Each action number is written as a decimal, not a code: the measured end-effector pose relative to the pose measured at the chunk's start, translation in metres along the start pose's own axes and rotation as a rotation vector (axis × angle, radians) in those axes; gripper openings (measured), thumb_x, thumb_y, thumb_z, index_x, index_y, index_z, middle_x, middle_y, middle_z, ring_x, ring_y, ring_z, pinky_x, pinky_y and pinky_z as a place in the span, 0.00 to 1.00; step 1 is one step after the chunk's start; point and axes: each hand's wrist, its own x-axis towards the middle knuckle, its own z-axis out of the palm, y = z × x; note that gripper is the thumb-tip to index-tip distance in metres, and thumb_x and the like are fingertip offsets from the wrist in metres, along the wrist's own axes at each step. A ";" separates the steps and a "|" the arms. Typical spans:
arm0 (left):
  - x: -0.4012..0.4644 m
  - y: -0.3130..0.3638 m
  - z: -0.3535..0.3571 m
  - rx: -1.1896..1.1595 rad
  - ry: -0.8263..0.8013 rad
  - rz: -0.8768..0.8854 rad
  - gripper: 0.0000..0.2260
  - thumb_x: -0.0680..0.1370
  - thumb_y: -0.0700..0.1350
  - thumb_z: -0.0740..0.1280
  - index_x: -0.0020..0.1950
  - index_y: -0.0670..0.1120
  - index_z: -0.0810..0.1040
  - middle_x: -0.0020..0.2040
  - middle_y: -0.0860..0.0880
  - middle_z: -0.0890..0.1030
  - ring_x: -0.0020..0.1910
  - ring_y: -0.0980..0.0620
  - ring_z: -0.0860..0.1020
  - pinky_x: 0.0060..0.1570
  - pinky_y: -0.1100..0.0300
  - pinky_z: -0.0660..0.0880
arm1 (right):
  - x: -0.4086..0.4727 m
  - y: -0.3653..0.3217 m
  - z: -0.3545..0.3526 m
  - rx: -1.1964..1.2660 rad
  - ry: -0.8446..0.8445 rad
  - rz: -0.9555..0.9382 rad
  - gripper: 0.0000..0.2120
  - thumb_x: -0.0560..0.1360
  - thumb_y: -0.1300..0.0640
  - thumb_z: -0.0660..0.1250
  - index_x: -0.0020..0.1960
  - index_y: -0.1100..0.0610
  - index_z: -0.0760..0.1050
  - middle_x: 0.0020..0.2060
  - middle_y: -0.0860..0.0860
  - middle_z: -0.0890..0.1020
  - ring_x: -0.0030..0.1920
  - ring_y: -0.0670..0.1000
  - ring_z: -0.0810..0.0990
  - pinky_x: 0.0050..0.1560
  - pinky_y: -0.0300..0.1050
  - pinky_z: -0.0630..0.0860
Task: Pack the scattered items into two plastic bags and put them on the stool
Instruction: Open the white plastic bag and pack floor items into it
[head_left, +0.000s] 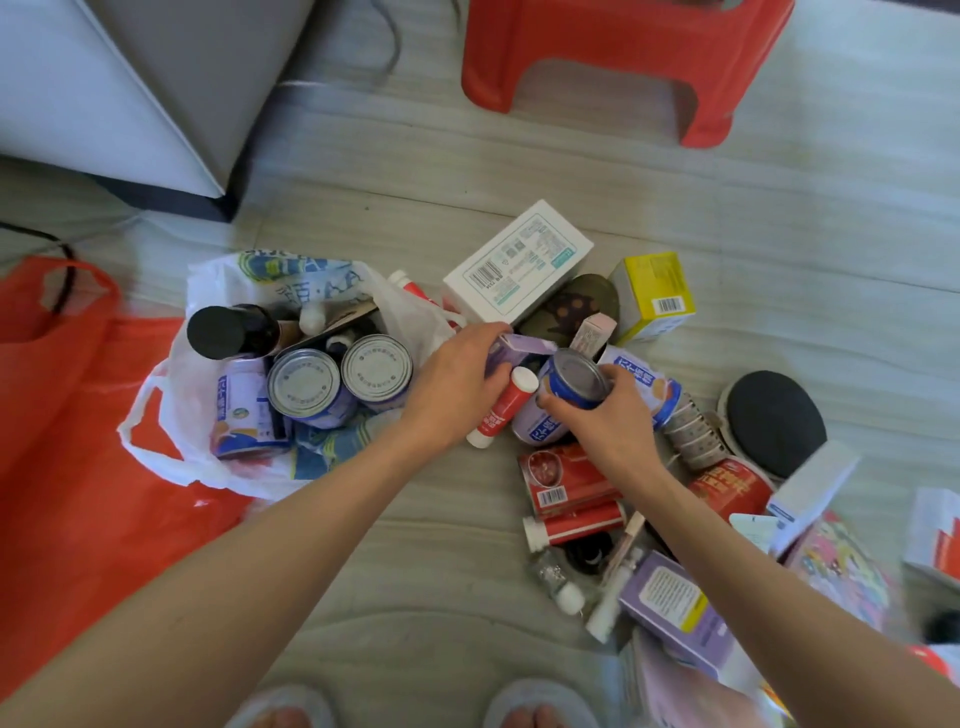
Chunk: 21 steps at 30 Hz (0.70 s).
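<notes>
Over floor: hands (457, 384) seemingly gripping items.

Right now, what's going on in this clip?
A person is packing items scattered on the floor. The left hand grips a purple carton, and the right hand holds a blue can. The white plastic bag beside them already holds several cans and a dark bottle. A red bag lies flat, apparently unfilled. The red stool has no bag on it yet; boxes, tubes and cans remain on the floor.
</notes>
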 end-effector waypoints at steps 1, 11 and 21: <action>-0.002 0.003 -0.004 -0.033 0.029 -0.005 0.14 0.76 0.42 0.64 0.62 0.44 0.74 0.56 0.45 0.78 0.53 0.48 0.76 0.52 0.58 0.72 | -0.003 -0.001 -0.001 0.005 0.014 -0.010 0.29 0.65 0.50 0.76 0.61 0.58 0.68 0.54 0.50 0.77 0.54 0.49 0.76 0.52 0.42 0.72; -0.050 0.002 -0.105 -0.117 0.434 -0.097 0.17 0.73 0.40 0.69 0.62 0.45 0.75 0.52 0.48 0.81 0.48 0.52 0.79 0.53 0.59 0.75 | -0.032 -0.058 -0.008 0.127 0.182 -0.285 0.27 0.65 0.56 0.76 0.55 0.47 0.63 0.51 0.47 0.74 0.53 0.46 0.74 0.52 0.36 0.69; -0.117 -0.055 -0.165 -0.274 0.684 -0.356 0.12 0.73 0.39 0.70 0.55 0.47 0.76 0.43 0.54 0.80 0.36 0.67 0.75 0.43 0.66 0.74 | -0.043 -0.118 0.076 0.262 -0.210 -0.111 0.24 0.67 0.55 0.74 0.60 0.56 0.70 0.51 0.48 0.77 0.50 0.47 0.77 0.49 0.39 0.75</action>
